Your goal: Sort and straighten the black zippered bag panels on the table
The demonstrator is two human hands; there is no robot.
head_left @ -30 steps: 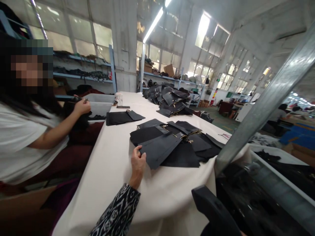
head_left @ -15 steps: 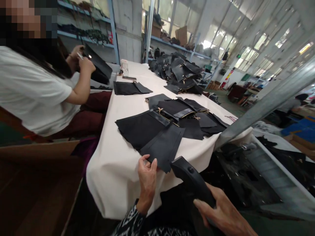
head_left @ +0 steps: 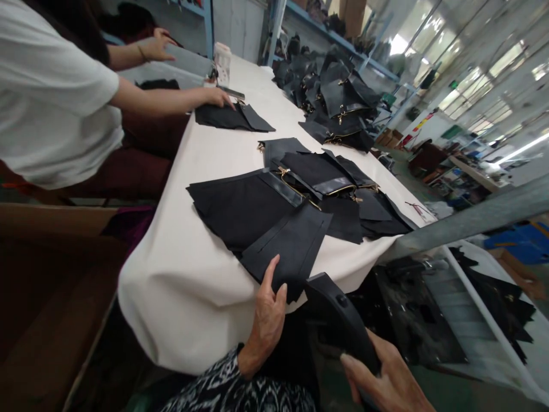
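Note:
My left hand [head_left: 266, 315] lies at the near corner of a smooth black leather-like panel [head_left: 289, 240], its index finger stretched over the surface and its thumb apart. That panel overlaps a stack of black fabric pieces [head_left: 240, 206] with a glossy strip and gold zip. Wrapped in my right hand [head_left: 386, 369] is a long black curved piece [head_left: 338, 309]. It has a squared end and a small round knob; its lower part is hidden by my fingers. The squared end sits just right of the panel's near corner.
More black zipped pieces [head_left: 319, 174] lie farther along the white-covered table [head_left: 171, 274], with a big heap [head_left: 338, 91] behind. At left, a co-worker's hand [head_left: 218, 97] touches another small stack [head_left: 253, 119]. A metal post [head_left: 472, 223] slants at right; a cardboard box [head_left: 43, 286] stands left.
My left index finger has stretched out onto the panel from its edge. The co-worker's hand has reached to the small stack. The view has tilted and shifted.

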